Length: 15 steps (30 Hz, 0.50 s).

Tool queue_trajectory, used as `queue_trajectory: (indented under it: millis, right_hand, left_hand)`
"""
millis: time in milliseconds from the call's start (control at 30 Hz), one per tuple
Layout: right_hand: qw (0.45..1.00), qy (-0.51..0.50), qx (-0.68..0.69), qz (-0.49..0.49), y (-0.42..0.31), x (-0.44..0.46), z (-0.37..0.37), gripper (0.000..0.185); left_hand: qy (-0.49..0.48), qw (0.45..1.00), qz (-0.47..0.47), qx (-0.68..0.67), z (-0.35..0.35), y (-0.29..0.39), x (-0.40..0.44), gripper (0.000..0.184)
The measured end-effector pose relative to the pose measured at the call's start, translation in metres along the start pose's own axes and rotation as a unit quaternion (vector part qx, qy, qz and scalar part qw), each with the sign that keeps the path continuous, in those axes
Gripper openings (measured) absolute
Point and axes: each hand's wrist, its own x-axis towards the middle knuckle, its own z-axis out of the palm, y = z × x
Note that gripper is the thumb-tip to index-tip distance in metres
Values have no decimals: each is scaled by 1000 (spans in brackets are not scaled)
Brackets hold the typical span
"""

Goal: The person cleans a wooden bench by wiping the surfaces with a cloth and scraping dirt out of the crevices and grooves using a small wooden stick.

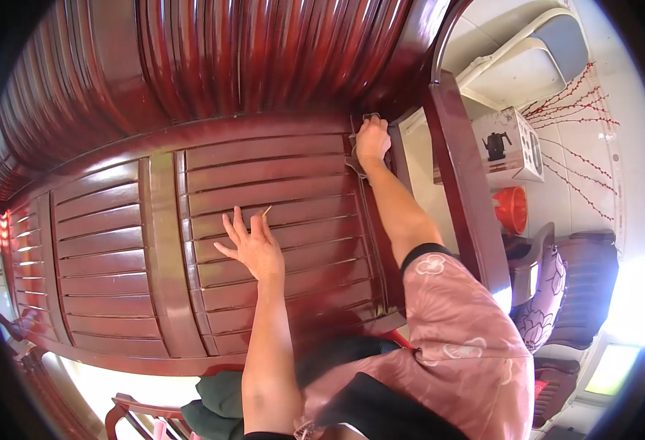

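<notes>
My left hand (253, 248) is over the slatted seat of a dark red wooden bench (278, 158). Its outer fingers are spread, while a thin pale stick (267, 211) pokes out from between thumb and forefinger. Further off, at the seat's right end, my right hand (373, 141) is closed on a dark grey-brown cloth (356, 166). That cloth lies against the corner where seat, backrest and armrest side meet. Part of it is hidden under the fingers.
The ribbed backrest (264, 55) rises behind the seat, and a wide armrest (465, 191) bounds the right side. Past it are a printed box (506, 147), a red bucket (511, 209), a folded chair (528, 66) and red-berried branches (576, 110).
</notes>
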Motion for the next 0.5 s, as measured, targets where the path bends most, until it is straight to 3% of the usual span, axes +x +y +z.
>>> queue_trajectory:
  millis: [100, 233, 333, 400, 500]
  right_hand:
    - [999, 33, 15, -13, -4, -17, -4, 37]
    - [995, -85, 39, -47, 10, -43, -25, 38]
    - [976, -57, -6, -210, 11, -27, -55, 36]
    - [953, 120, -4, -278, -7, 3, -87, 34]
    - [940, 184, -141, -251, -17, 48, -111, 50]
  left_hand:
    - [0, 1000, -1, 0, 0, -1, -2, 11]
    - [2, 1000, -1, 8, 3, -2, -2, 13]
    - [1, 1000, -2, 3, 3, -3, -2, 15]
    - [-1, 1000, -1, -2, 0, -1, -1, 15]
    - [2, 1000, 0, -2, 0, -3, -2, 16]
